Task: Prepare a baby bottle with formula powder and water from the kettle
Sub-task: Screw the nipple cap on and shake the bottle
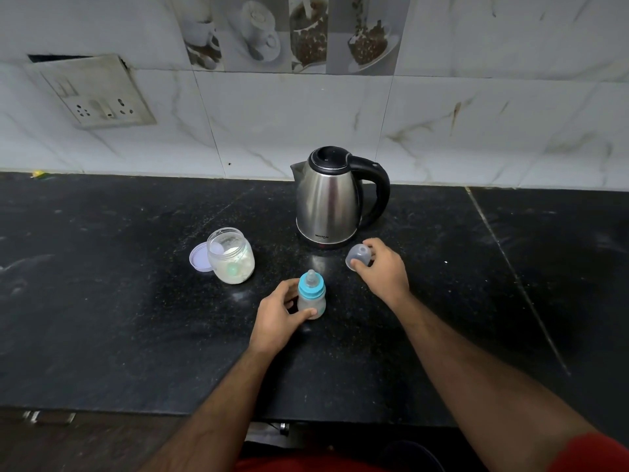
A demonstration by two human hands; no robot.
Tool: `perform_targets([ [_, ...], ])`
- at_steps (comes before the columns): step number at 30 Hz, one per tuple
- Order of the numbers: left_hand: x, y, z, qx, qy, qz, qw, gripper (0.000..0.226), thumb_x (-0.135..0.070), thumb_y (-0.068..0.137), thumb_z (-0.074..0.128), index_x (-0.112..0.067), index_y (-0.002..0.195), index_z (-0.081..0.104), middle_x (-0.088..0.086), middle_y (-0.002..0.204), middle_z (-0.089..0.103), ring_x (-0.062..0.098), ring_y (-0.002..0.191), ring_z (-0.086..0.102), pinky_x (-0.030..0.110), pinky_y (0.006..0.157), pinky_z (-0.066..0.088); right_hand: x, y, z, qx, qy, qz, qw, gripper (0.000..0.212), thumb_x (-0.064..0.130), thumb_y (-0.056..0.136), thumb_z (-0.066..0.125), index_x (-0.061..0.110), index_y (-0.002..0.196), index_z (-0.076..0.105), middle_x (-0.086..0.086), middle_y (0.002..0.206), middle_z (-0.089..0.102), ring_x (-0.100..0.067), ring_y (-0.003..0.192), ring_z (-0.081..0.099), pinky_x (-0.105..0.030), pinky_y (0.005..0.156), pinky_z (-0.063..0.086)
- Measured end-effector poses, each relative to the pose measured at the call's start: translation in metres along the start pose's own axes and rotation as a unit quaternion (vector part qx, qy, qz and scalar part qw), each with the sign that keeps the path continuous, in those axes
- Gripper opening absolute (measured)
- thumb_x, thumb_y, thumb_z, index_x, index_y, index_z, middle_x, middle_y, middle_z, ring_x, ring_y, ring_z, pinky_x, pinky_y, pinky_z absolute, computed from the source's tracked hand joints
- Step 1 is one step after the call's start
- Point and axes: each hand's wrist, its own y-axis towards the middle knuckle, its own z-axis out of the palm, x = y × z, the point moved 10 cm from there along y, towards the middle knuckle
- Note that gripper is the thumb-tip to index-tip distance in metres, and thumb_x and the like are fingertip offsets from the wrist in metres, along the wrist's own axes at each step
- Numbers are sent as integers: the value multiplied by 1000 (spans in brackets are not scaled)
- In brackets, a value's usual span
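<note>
Bottle (312, 298) upright on black stone counter (102, 301), clasped low on the body by left hand (277, 316): thumb across the near side, fingers curled round the far side. Blue screw collar (311, 287) and teat (310, 277) still on, just above the fingers. Contents hard to judge through the cloudy wall; probably empty or nearly so.

Clear dome cap (358, 255) pinched by right hand (383, 269), thumb under the near rim, fingers curled over the far side, mouth of the cap tipped leftward. Whether touching the counter: cannot tell.

Handling, judged only:
- Bottle: small, light, thin plastic; likely to tip or spin when the collar is turned, so grip low on the body as now, other hand on the ridged collar. Teat soft; best not squeezed.
- Cap: near weightless, smooth, prone to roll; rest on its rim.
- Formula jar (231, 256), left of and beyond the left fingers: open, lilac lid (199, 258) touching its left side, white powder inside with a greenish scoop seemingly buried in it. Looks like glass, so heavier and breakable; hold round the body.
- Steel kettle (328, 199), just beyond the right fingertips: heaviest item, weight unknown, wall possibly hot. Take by black handle (379, 195) only, on the right-hand side; spout faces left, lid shut.

Step in hand, as judged: cap off, collar next.
</note>
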Motion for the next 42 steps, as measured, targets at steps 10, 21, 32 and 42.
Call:
perform_targets([
  [10, 2, -2, -2, -9, -7, 10, 1000, 54, -15, 76, 85, -35, 118, 57, -24, 111, 64, -9, 108, 61, 15, 96, 48, 96, -62, -17, 30, 218, -131, 967, 42, 18, 78, 78, 23, 113, 57, 12, 100, 66, -4, 91, 65, -19, 67, 55],
  [21, 2, -1, -3, -7, -26, 24, 999, 51, -16, 77, 84, -31, 120, 61, -14, 116, 69, -3, 110, 63, 24, 99, 51, 98, -71, 27, 108, 64, -205, 971, 47, 19, 78, 76, 22, 122, 59, 10, 123, 61, -4, 108, 56, -19, 84, 44],
  [32, 5, -2, -2, -16, -38, 35, 999, 50, -14, 76, 84, -26, 120, 63, -12, 116, 70, -3, 109, 64, 23, 98, 52, 92, -72, 26, 71, 81, -244, 964, 46, 22, 79, 79, 15, 122, 64, 5, 120, 66, -6, 111, 58, -23, 93, 47],
  [42, 7, -2, -1, -7, -28, 32, 999, 46, -14, 77, 83, -23, 119, 65, -10, 114, 71, 0, 109, 65, 27, 99, 52, 93, -76, 26, 47, 71, -259, 962, 48, 22, 79, 78, 11, 123, 64, 0, 121, 67, -14, 111, 59, -30, 94, 50],
])
